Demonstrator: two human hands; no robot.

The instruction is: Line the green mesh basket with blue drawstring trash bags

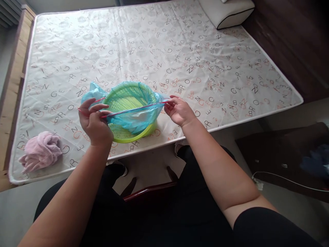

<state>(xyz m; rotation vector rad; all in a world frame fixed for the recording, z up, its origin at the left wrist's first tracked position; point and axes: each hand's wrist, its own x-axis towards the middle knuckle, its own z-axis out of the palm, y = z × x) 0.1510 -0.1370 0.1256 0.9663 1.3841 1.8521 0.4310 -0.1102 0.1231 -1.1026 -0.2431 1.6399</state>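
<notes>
A green plastic basket with meshed sides stands near the mattress's front edge. A thin blue drawstring trash bag lies partly inside it and drapes over its rim, with a bunched part sticking out at the back left. Its red drawstring runs taut across the near side between my hands. My left hand pinches the bag's edge and red string at the basket's left, some fingers raised. At the right, my right hand grips the other end of that edge between thumb and fingers. The basket's bottom is mostly covered by the bag.
The letter-printed mattress spreads out beneath the basket. A crumpled pink towel lies at the front left, and a white cushion sits at the far right corner. Below right are a dark cabinet and a white cable.
</notes>
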